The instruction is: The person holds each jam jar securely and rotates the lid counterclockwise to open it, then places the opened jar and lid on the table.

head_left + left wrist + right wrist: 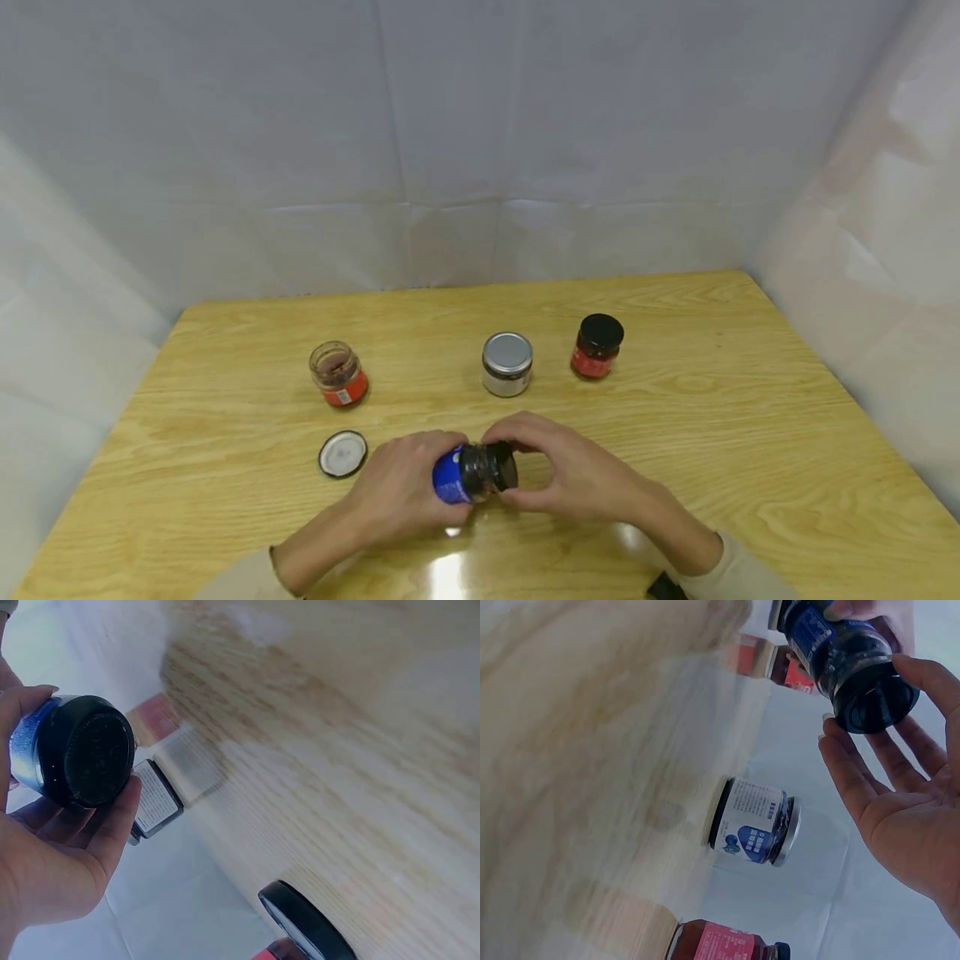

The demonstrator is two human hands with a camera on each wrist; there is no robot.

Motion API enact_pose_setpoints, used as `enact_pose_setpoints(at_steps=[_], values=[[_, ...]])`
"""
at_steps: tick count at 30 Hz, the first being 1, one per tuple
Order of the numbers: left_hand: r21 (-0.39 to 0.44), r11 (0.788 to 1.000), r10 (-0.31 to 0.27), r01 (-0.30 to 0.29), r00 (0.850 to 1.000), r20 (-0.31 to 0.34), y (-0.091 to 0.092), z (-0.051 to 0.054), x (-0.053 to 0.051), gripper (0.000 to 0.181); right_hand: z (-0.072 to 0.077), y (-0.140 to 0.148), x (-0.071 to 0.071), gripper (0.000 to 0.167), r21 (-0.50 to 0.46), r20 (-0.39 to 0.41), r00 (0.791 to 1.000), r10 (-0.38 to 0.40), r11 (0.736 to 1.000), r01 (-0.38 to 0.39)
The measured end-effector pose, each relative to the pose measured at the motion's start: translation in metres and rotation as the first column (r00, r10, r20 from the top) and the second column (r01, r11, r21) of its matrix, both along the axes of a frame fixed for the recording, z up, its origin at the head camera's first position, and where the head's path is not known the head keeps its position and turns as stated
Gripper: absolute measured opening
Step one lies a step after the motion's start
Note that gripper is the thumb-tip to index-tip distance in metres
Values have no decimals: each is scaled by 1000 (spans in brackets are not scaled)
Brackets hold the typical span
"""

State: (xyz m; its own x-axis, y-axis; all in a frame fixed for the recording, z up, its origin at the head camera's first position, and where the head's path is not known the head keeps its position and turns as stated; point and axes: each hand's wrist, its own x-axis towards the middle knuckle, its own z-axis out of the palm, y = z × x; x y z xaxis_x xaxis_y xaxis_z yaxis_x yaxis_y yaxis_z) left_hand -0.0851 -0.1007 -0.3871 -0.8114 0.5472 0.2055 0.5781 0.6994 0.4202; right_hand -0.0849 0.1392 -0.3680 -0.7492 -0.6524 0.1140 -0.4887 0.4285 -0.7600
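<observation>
Wood table (750,417), pale sheeting (450,142) behind. Four jars: uncapped jar (347,390), silver-lidded jar (507,364), red-labelled capped jar (597,347), blue-labelled jar (449,477). One loose lid (342,454). Bare wood runs rightward to the edge. Between your hands, blue-labelled jar tipped sideways: left hand (401,482) grips its body, right hand (581,475) pinches its black lid (506,467).

Booth: wht sheeting (450,150), wood tbl (712,400)

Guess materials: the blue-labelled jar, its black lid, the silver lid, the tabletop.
Blue-labelled jar: likely glass; shiny, see-through near the neck.
Black lid: smooth, glossy; painted metal or plastic, can't tell.
Silver lid: probably metal; grey sheen.
Tabletop: wood or wood-look laminate; yellowish grain, glossy coat suggested by bright reflections.
</observation>
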Motion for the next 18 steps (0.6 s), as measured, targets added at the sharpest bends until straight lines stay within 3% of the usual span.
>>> enact_pose_setpoints(at_steps=[4,10,18], values=[[11,1000,16,-17,999,31,0,0,-1,55,1,3,-1,49,-21,-11,1000,-5,1000,4],[26,995,95,-98,992,86,-1,3,-3,53,3,5,-1,52,-57,-25,997,-74,996,73],[50,981,182,-187,978,100,-3,8,-13,58,6,7,-2,52,-102,14,992,-125,987,126]])
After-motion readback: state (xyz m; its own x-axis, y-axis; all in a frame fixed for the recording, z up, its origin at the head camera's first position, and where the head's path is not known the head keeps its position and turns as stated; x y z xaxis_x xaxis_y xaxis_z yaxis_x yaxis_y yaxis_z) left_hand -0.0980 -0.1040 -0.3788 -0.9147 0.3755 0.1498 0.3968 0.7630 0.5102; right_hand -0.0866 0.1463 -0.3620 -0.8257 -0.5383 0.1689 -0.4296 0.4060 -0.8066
